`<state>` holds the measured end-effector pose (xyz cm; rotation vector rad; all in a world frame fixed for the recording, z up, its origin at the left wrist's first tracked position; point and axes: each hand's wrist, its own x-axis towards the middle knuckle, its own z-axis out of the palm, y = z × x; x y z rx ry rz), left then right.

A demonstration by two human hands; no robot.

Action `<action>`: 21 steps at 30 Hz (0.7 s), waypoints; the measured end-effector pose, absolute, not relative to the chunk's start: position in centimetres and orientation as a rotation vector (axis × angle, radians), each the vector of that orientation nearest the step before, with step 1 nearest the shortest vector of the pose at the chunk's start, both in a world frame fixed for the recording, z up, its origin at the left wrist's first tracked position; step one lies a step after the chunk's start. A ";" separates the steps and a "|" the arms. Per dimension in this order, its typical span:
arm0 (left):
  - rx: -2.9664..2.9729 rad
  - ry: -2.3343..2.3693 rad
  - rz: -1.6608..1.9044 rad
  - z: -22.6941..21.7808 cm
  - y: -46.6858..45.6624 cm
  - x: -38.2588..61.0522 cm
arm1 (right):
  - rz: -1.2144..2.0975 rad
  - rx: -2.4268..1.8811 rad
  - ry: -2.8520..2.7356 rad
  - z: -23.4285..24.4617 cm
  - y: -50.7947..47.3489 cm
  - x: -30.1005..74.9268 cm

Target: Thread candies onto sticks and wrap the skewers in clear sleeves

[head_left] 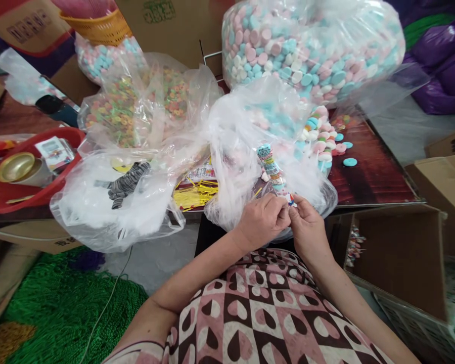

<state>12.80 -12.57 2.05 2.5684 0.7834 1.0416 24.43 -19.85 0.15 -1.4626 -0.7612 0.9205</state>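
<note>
In the head view, my left hand is closed at the near end of a slim printed candy packet. My right hand meets it there, thumb and finger pinched on the packet's gathered end, where a bit of blue and red shows. Pointing away from me, the packet tilts over a crumpled clear plastic bag. What lies inside the left fist is hidden. Close by are yellow metallic twist ties and loose pink, blue and white candies.
A large bag of pastel candies stands at the back, beside a bag of colourful ring-shaped pieces. At left sits a red basin with bowls. Right of my lap is an open cardboard box with small packets inside. Green strands cover the floor.
</note>
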 end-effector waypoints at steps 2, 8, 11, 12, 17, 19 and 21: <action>2.578 0.787 1.032 2.0 -12.6 12.9 | 0.818 -1.510 -0.814 0.2 -19.8 24.3; 2.476 0.777 0.985 2.1 -12.5 13.0 | 0.788 -1.547 -0.873 0.8 -19.7 24.2; 2.090 0.752 0.910 2.7 -12.3 12.6 | 0.889 -1.453 -0.816 1.0 -19.8 24.4; 1.918 0.766 0.911 3.0 -12.2 12.5 | 0.917 -1.419 -0.807 1.1 -19.8 24.4; 1.199 0.747 0.938 4.5 -11.1 12.6 | 0.989 -1.373 -0.785 1.8 -20.0 23.9; 1.043 0.637 0.818 4.8 -11.0 12.9 | 1.017 -1.377 -0.795 2.0 -20.1 23.6; 0.950 0.559 0.686 4.8 -11.3 13.2 | 1.038 -1.374 -0.814 2.2 -20.2 23.4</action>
